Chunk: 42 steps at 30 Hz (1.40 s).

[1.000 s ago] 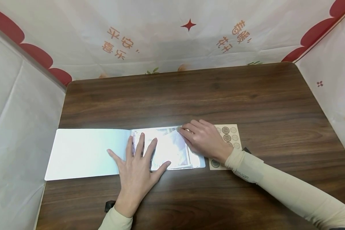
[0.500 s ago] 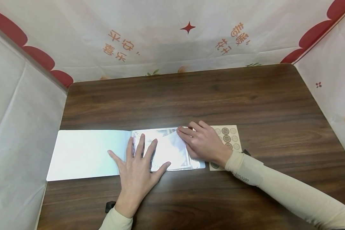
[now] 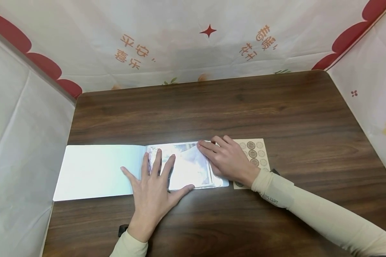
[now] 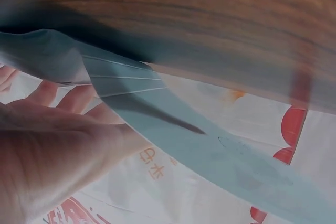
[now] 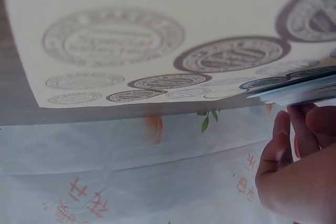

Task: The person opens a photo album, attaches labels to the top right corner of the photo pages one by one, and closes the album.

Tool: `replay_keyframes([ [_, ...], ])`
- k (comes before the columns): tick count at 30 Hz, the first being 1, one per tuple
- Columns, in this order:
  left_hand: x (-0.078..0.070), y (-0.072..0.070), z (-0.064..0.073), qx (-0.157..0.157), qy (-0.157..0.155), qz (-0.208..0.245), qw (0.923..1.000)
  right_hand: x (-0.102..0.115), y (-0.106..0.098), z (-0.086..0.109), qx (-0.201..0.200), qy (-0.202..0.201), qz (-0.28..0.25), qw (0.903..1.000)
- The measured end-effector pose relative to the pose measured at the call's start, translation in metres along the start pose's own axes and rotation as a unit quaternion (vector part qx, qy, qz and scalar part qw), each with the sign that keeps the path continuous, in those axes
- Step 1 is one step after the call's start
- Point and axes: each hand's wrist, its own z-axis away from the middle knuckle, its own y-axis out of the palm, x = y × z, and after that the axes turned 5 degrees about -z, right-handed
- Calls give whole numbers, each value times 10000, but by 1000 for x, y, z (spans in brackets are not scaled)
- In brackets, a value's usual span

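Note:
A pale card folder (image 3: 93, 171) lies spread out on the table in the head view. On its right half is a shiny clear plastic sleeve (image 3: 191, 166) with a whitish sheet showing through. My left hand (image 3: 154, 192) rests across the fold and sleeve with fingers spread. My right hand (image 3: 229, 157) presses its index fingertip on the sleeve's upper edge, the other fingers bent. Whatever lies under that fingertip is hidden. Beneath the right wrist, partly covered, is a tan sheet of round stickers (image 3: 260, 153); the right wrist view shows these stickers (image 5: 231, 53) close up.
The dark wood table (image 3: 186, 110) runs back to a white printed cloth (image 3: 180, 46) with red scallops. More white cloth (image 3: 16, 117) hangs along the left side and right side.
A small round sticker seen at my right fingertips one second ago is now covered by them, pressed on the sleeve's upper edge. My left thumb has slid slightly right.

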Motion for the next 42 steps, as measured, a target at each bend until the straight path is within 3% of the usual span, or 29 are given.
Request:
replay_keyframes([
  [9,3,-2,2,-157,267,-49,9995,-4,-14,18,-520,484,-976,9927],
  [15,6,-6,1,73,251,229,9994,5,-18,36,-846,747,-1635,9801],
  [27,9,-9,0,225,344,443,9982,26,-21,46,-248,1198,-2040,9713],
  [32,9,-7,0,25,542,286,9981,29,-20,48,-229,1382,-2190,9656],
  [42,10,-6,1,-93,666,239,9975,30,-20,46,-259,1292,-2196,9666],
])
